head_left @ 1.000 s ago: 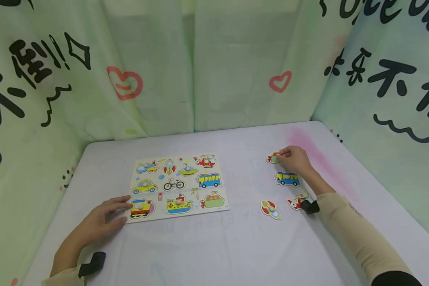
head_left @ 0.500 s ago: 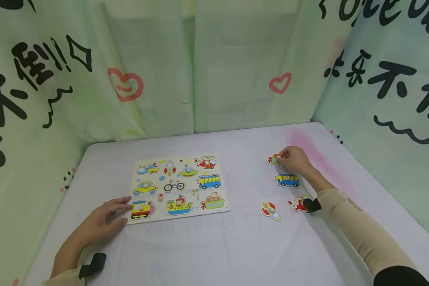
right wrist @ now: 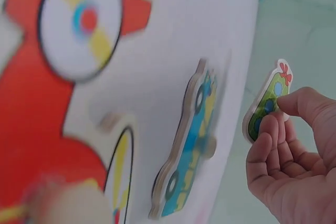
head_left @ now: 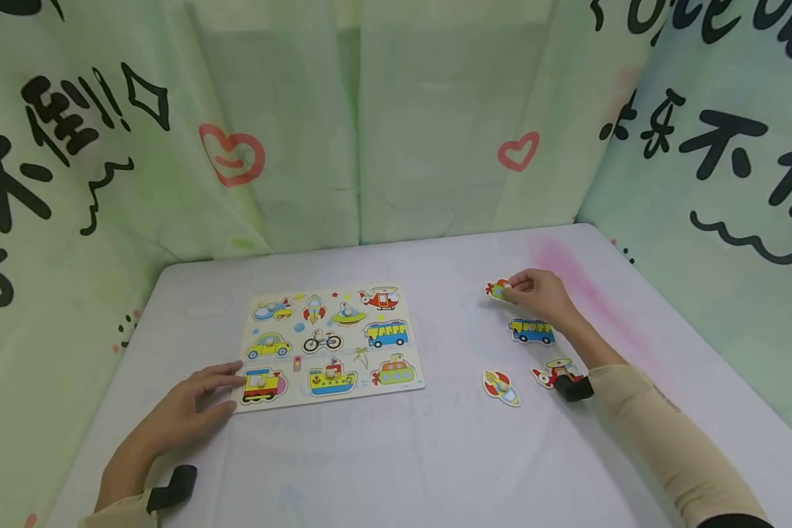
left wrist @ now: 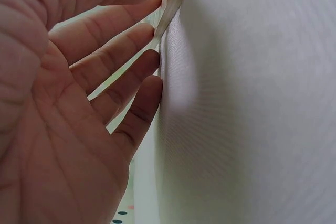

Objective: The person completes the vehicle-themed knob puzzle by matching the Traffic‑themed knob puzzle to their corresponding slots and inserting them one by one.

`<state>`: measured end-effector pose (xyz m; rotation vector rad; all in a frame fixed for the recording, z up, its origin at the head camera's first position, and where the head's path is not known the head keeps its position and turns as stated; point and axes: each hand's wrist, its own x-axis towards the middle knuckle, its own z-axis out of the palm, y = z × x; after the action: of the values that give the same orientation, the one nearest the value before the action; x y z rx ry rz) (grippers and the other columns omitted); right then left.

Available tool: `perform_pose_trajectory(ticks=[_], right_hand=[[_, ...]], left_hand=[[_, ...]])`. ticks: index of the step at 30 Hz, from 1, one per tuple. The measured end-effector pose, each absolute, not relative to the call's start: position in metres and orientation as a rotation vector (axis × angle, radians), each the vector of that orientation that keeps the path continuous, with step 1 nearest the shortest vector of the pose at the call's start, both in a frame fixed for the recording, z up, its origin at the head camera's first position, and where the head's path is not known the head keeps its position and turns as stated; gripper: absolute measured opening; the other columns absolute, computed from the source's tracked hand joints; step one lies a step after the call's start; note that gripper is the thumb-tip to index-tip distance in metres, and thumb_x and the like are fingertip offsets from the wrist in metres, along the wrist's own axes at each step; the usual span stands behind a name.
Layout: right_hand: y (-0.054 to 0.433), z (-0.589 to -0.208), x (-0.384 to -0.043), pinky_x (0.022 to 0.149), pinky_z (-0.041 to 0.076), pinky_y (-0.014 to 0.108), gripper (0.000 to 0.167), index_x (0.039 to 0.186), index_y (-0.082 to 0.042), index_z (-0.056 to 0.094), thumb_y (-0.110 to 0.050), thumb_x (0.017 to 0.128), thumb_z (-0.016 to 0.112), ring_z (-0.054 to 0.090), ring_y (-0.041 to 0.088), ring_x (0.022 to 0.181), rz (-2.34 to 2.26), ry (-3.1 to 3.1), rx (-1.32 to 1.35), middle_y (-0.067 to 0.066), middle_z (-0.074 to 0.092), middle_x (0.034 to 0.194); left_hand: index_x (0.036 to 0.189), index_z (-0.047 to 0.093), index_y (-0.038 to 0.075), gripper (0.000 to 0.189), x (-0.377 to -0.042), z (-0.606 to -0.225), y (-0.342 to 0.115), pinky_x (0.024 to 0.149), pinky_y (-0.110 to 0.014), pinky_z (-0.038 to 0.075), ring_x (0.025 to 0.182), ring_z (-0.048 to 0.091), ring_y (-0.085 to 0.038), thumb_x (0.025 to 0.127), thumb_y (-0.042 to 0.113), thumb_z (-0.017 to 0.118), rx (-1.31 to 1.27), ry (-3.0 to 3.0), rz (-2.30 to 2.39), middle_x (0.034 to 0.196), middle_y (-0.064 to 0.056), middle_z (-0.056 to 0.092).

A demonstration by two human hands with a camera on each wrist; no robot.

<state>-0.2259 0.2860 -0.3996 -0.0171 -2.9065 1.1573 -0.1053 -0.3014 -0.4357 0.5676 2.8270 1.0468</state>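
Green wooden submarine piece (head_left: 494, 289), pinched between the right hand's (head_left: 543, 295) thumb and fingers, is well right of the puzzle board (head_left: 298, 390), propeller end towards it; the left hand (head_left: 174, 407), fingers extended, touches the board's left edge.

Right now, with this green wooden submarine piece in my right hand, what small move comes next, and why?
Probably carry the green wooden submarine piece left toward the matching green submarine picture at the near right corner of the pale rectangular puzzle board. Your right hand pinches the piece, and your left hand touches the board's left edge, perhaps steadying it.
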Motion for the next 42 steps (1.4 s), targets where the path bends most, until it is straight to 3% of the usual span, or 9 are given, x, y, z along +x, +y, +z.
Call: perform_pose_trajectory(ticks=[4, 9, 16, 20, 23, 27, 32, 39, 42], right_hand=[[0.278, -0.395, -0.219, 0.068, 0.050, 0.016, 0.027, 0.111, 0.006, 0.065, -0.018, 0.098, 0.069, 0.058, 0.025, 0.087, 1.226, -2.866, 0.022, 0.016, 0.066, 0.099], [0.270, -0.391, -0.213, 0.067, 0.051, 0.018, 0.027, 0.110, 0.005, 0.065, -0.019, 0.097, 0.070, 0.059, 0.022, 0.084, 1.298, -2.827, 0.042, 0.013, 0.066, 0.096], [0.261, -0.393, -0.206, 0.069, 0.052, 0.020, 0.029, 0.109, 0.004, 0.065, -0.020, 0.096, 0.072, 0.061, 0.020, 0.084, 1.391, -2.803, 0.109, 0.010, 0.066, 0.094], [0.253, -0.393, -0.201, 0.070, 0.052, 0.019, 0.028, 0.110, 0.004, 0.065, -0.019, 0.095, 0.073, 0.063, 0.020, 0.085, 1.443, -2.787, 0.150, 0.010, 0.067, 0.095], [0.247, -0.392, -0.199, 0.071, 0.052, 0.018, 0.027, 0.109, 0.003, 0.066, -0.019, 0.095, 0.073, 0.064, 0.019, 0.085, 1.455, -2.776, 0.176, 0.009, 0.068, 0.094], [0.238, -0.390, -0.194, 0.071, 0.052, 0.019, 0.024, 0.108, 0.001, 0.066, -0.018, 0.095, 0.073, 0.064, 0.024, 0.086, 1.485, -2.768, 0.223, 0.009, 0.068, 0.094], [0.227, -0.390, -0.188, 0.071, 0.052, 0.020, 0.022, 0.107, 0.000, 0.066, -0.017, 0.095, 0.073, 0.062, 0.023, 0.084, 1.556, -2.759, 0.248, 0.009, 0.066, 0.093], [0.210, -0.392, -0.179, 0.070, 0.052, 0.021, 0.022, 0.105, 0.000, 0.066, -0.018, 0.094, 0.075, 0.060, 0.018, 0.081, 1.631, -2.754, 0.332, 0.009, 0.065, 0.091], [0.202, -0.393, -0.175, 0.070, 0.052, 0.021, 0.021, 0.104, -0.001, 0.066, -0.017, 0.093, 0.075, 0.060, 0.019, 0.081, 1.650, -2.765, 0.358, 0.008, 0.065, 0.090]], left_hand=[[0.128, 0.070, 0.015, 0.036, -0.105, -0.434, -0.300, 0.111, -0.040, 0.042, 0.139, 0.046, -0.043, 0.092, 0.016, 0.076, 0.553, 2.826, 1.031, 0.149, -0.015, 0.054], [0.128, 0.070, 0.015, 0.036, -0.105, -0.432, -0.299, 0.112, -0.037, 0.041, 0.139, 0.046, -0.043, 0.092, 0.015, 0.077, 0.551, 2.831, 1.028, 0.149, -0.015, 0.055], [0.127, 0.070, 0.012, 0.036, -0.106, -0.433, -0.298, 0.108, -0.066, 0.035, 0.140, 0.044, -0.045, 0.091, 0.013, 0.077, 0.544, 2.819, 1.035, 0.149, -0.017, 0.054], [0.126, 0.070, 0.012, 0.036, -0.106, -0.434, -0.299, 0.110, -0.060, 0.037, 0.139, 0.045, -0.044, 0.091, 0.013, 0.077, 0.561, 2.831, 1.037, 0.148, -0.017, 0.054], [0.126, 0.071, 0.013, 0.035, -0.106, -0.434, -0.300, 0.115, -0.031, 0.036, 0.139, 0.046, -0.043, 0.092, 0.013, 0.076, 0.577, 2.842, 1.046, 0.148, -0.016, 0.055], [0.126, 0.071, 0.013, 0.034, -0.106, -0.435, -0.300, 0.102, -0.003, 0.022, 0.138, 0.046, -0.044, 0.092, 0.014, 0.076, 0.597, 2.837, 1.069, 0.147, -0.016, 0.056], [0.126, 0.070, 0.013, 0.035, -0.106, -0.434, -0.299, 0.107, -0.010, 0.028, 0.138, 0.046, -0.043, 0.091, 0.013, 0.077, 0.583, 2.845, 1.042, 0.148, -0.015, 0.056], [0.127, 0.070, 0.012, 0.037, -0.105, -0.433, -0.298, 0.108, -0.059, 0.039, 0.139, 0.046, -0.043, 0.090, 0.011, 0.077, 0.563, 2.846, 1.018, 0.148, -0.016, 0.055], [0.126, 0.070, 0.012, 0.037, -0.105, -0.433, -0.298, 0.113, -0.033, 0.039, 0.139, 0.045, -0.043, 0.090, 0.011, 0.077, 0.563, 2.843, 1.032, 0.148, -0.016, 0.055]])
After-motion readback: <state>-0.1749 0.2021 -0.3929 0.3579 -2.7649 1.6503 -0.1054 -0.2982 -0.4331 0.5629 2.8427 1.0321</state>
